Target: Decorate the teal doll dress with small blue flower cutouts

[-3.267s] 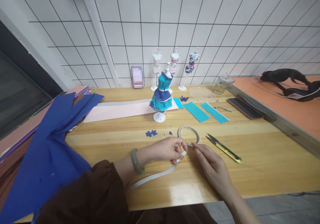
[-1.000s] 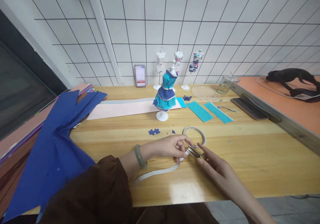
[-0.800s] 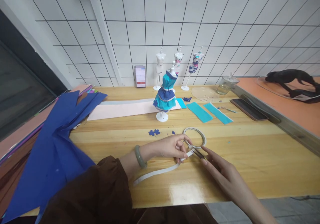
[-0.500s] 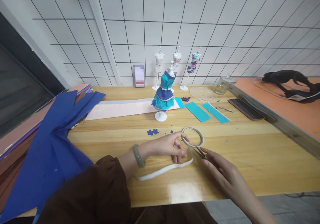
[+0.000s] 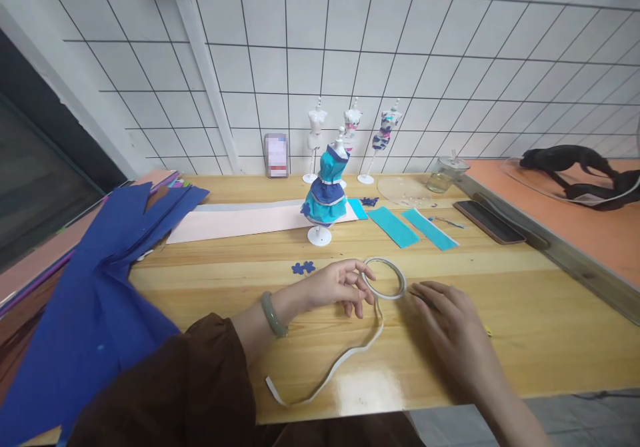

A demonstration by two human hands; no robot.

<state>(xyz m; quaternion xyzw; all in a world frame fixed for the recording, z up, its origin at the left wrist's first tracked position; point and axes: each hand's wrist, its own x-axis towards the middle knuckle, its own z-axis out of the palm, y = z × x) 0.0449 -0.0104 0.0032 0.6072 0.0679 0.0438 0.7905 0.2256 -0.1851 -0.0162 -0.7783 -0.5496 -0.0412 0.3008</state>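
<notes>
My left hand (image 5: 345, 288) has its index finger over the left rim of a narrow roll of white tape (image 5: 403, 282), with the other fingers loosely curled. From the roll a white strip (image 5: 345, 355) runs down onto the table in a curve, its free end near the front edge. Palm down to the right of the roll, my right hand (image 5: 447, 317) covers small dark scissors; only a dark tip (image 5: 419, 294) shows by the fingertips. Two joined blue fabric flowers (image 5: 303, 268) lie beyond my left wrist.
A mini dress form (image 5: 327, 190) in a turquoise and blue dress stands mid-table, three more behind it. Turquoise strips (image 5: 394, 227), a dark phone (image 5: 490, 221) and a glass jar (image 5: 441, 175) are at right; blue fabric (image 5: 107, 287) spreads at left.
My right hand has drawn back from the strip and turned palm down on the table with the scissors. The strip's free end has dropped toward the front edge.
</notes>
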